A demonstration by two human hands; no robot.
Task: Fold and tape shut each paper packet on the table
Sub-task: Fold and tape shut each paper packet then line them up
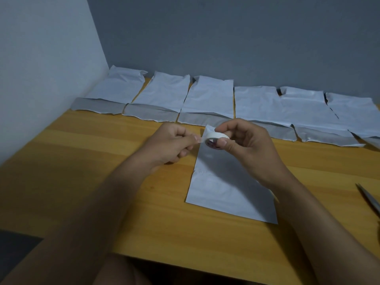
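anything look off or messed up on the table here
Nothing spilled or broken. The packets in the back row have crumpled, ragged edges, and the scissors lie at the table's right edge, partly out of frame.

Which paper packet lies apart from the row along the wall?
The packet under the hands, lying alone near the table's front; the other six sit side by side against the wall.

Seven paper packets are counted in all. Six are ranged in a row along the back of the table, against the wall; the sixth is cut off by the right edge of the view. One packet is laid apart nearer the front. One roll of tape is recorded, and one pair of scissors, partly seen at the right edge. Two hands are observed.
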